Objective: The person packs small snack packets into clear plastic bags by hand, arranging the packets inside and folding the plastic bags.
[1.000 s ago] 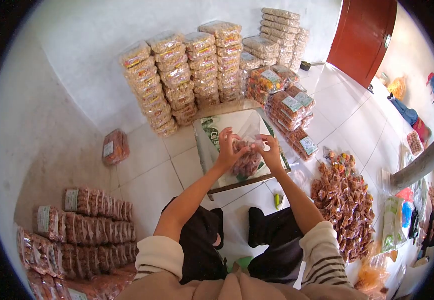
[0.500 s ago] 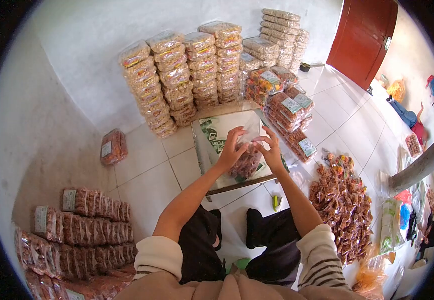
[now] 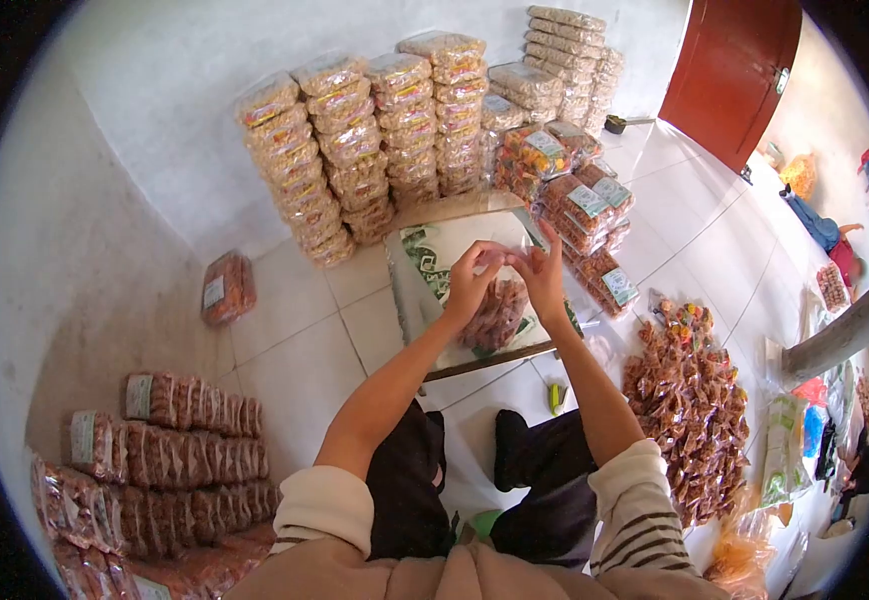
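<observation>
A clear plastic bag of reddish-brown pieces (image 3: 495,317) rests on a low table (image 3: 419,325) with a white and green top. My left hand (image 3: 473,272) pinches the gathered top of the bag from the left. From the right, my right hand (image 3: 541,272) pinches the same bag top, its fingertips close to those of my left hand. One finger of my right hand points up. The bag's body hangs below both hands and touches the table top.
Tall stacks of packaged snacks (image 3: 354,150) stand behind the table. Labelled packs (image 3: 584,205) lie to its right, beside a heap of small brown packets (image 3: 689,420). Rows of packs (image 3: 194,445) are at lower left. A person (image 3: 826,235) is at far right.
Both hands have drawn together and moved up slightly at the bag's top, which is now gathered between them. The person at far right has moved an arm.
</observation>
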The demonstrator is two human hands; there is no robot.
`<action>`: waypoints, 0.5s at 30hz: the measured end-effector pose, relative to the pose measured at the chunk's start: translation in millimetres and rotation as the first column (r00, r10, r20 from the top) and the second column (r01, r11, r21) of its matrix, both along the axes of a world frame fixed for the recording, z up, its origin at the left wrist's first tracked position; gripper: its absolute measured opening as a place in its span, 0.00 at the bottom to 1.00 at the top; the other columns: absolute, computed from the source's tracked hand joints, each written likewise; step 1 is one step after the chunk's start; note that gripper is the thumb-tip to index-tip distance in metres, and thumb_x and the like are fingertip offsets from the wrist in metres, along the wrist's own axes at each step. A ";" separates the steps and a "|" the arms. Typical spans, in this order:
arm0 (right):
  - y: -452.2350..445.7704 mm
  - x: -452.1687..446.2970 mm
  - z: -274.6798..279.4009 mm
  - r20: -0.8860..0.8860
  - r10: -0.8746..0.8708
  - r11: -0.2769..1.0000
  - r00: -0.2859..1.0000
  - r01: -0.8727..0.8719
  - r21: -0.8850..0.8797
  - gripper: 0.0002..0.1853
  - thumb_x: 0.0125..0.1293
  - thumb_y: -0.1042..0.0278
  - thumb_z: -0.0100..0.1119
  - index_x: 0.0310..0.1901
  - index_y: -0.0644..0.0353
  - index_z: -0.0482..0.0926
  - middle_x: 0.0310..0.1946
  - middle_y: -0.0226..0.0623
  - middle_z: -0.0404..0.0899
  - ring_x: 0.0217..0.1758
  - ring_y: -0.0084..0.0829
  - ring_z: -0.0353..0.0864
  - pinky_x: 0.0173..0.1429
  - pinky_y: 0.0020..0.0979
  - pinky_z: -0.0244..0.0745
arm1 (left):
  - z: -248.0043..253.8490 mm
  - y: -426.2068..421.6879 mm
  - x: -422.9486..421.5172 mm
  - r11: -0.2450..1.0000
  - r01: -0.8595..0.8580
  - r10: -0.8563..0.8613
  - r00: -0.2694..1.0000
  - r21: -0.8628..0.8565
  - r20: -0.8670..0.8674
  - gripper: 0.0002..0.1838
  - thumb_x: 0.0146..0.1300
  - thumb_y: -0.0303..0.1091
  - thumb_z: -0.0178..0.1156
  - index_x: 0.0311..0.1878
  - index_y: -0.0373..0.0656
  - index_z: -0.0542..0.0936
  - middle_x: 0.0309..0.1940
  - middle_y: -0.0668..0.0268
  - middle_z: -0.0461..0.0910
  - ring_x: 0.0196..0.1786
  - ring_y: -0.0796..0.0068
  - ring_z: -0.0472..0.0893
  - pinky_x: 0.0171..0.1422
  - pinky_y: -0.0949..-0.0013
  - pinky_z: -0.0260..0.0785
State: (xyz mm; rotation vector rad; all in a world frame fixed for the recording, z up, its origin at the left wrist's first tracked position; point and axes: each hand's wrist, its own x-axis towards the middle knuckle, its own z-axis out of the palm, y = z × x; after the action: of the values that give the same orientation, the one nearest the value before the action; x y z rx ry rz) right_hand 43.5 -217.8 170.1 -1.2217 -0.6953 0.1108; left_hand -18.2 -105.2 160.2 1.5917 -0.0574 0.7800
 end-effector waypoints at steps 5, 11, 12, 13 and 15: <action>-2.4 6.9 1.3 0.089 -0.063 0.955 0.994 0.086 -0.285 0.12 0.54 0.68 0.62 0.39 0.65 0.76 0.29 0.33 0.78 0.33 0.19 0.74 0.40 0.21 0.67 | -0.4 -0.7 3.1 0.998 -0.038 0.036 0.999 0.053 0.035 0.08 0.58 0.32 0.57 0.36 0.37 0.72 0.35 0.67 0.70 0.40 0.79 0.71 0.46 0.74 0.61; 1.0 7.8 1.7 0.114 -0.129 0.953 0.985 0.155 -0.260 0.09 0.55 0.68 0.61 0.33 0.64 0.79 0.27 0.32 0.79 0.30 0.20 0.73 0.38 0.22 0.67 | -4.5 25.9 -18.2 0.905 -0.264 0.206 0.958 0.333 0.198 0.16 0.47 0.37 0.66 0.32 0.41 0.69 0.34 0.67 0.69 0.37 0.74 0.70 0.46 0.70 0.59; 1.0 6.9 2.9 0.116 -0.133 0.948 0.984 0.161 -0.274 0.08 0.55 0.69 0.60 0.33 0.64 0.79 0.27 0.32 0.80 0.30 0.20 0.73 0.38 0.22 0.67 | -10.0 30.7 -23.7 0.905 -0.266 0.209 0.958 0.333 0.198 0.16 0.47 0.37 0.66 0.32 0.41 0.69 0.34 0.67 0.69 0.37 0.74 0.70 0.46 0.70 0.59; 1.8 8.0 1.4 0.115 -0.132 0.948 0.985 0.159 -0.274 0.08 0.55 0.69 0.60 0.33 0.64 0.79 0.27 0.32 0.80 0.30 0.20 0.73 0.38 0.22 0.67 | -16.0 33.9 -28.9 0.874 -0.239 0.204 0.971 0.424 0.126 0.17 0.46 0.39 0.66 0.33 0.41 0.70 0.33 0.67 0.70 0.37 0.72 0.70 0.46 0.69 0.59; 3.7 5.8 4.2 0.160 -0.130 0.945 0.979 0.171 -0.279 0.07 0.57 0.70 0.57 0.33 0.65 0.78 0.27 0.33 0.80 0.31 0.21 0.75 0.39 0.21 0.68 | -21.4 34.2 -32.6 0.837 -0.201 0.205 0.977 0.510 0.049 0.18 0.46 0.42 0.66 0.33 0.41 0.71 0.32 0.66 0.70 0.36 0.70 0.70 0.45 0.67 0.59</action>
State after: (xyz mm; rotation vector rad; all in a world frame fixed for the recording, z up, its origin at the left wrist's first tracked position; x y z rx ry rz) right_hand 49.2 -214.1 174.3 -1.5746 -0.7211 -0.0005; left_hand -50.8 -71.0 138.8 2.1357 -0.0977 0.9793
